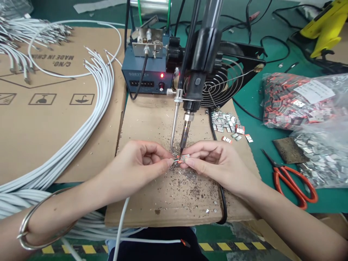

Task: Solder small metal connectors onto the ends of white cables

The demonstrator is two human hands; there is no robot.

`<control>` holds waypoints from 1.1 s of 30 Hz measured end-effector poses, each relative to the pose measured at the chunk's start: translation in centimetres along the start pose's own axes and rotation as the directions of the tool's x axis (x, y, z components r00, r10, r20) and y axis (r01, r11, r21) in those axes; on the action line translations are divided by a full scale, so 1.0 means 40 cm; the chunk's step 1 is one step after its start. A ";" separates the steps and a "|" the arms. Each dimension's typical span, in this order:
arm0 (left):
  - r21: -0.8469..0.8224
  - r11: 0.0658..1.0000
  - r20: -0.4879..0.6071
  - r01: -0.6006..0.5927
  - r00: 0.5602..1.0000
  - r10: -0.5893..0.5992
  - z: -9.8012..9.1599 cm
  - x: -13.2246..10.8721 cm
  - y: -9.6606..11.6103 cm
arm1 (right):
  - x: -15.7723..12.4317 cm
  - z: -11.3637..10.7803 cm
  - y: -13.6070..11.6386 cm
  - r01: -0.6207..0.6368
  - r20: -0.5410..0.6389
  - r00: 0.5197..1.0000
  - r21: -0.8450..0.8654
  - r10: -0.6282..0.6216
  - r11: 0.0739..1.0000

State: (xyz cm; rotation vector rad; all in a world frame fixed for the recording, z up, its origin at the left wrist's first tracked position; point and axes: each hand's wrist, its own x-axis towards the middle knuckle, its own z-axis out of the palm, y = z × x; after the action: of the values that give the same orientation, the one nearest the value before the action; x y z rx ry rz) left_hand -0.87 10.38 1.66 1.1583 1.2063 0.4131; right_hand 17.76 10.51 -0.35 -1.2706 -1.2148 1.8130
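My left hand (145,161) pinches the stripped end of a white cable (123,217) between thumb and index finger; the cable hangs down below the wrist. Between thumb and fingers of my right hand (217,165) is a small USB connector (186,157), silver with orange. The cable's thin wires meet the connector's left end. Straight above that spot, the tip of a soldering iron (186,134) comes down and appears to touch the joint. A bent metal solder feed tube (175,125) ends just beside the tip. My fingers hide part of the connector.
A blue solder feeder (146,74) and a fan (214,81) stand behind the cardboard (152,119). Loose connectors (224,121) lie at right, near bagged connectors (296,101) and orange-handled scissors (295,185). Bundled white cables (89,123) curve along the left. A black cord (222,195) crosses the cardboard.
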 end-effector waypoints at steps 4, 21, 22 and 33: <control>-0.008 1.000 0.001 0.011 1.000 -0.011 -0.001 -0.002 -0.001 | 0.001 0.000 0.000 -0.001 0.006 1.000 0.004 0.000 1.000; 0.121 0.992 -0.049 0.023 0.999 -0.017 0.003 -0.006 0.004 | 0.000 0.004 0.002 0.025 0.012 1.000 -0.069 -0.024 0.997; 0.121 0.993 -0.042 0.014 0.999 -0.009 0.003 -0.008 0.004 | 0.000 0.004 0.002 0.023 0.018 1.000 -0.073 -0.021 0.997; 0.094 0.995 -0.027 0.027 0.999 -0.025 0.001 -0.003 -0.001 | 0.000 0.002 0.005 0.044 0.029 0.999 -0.110 -0.041 0.993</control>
State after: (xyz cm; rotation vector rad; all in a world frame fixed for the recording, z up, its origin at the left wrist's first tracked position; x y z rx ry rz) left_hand -0.89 10.26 1.67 1.2197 1.2734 0.3553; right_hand 17.70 10.41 -0.53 -1.2746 -1.3637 1.7585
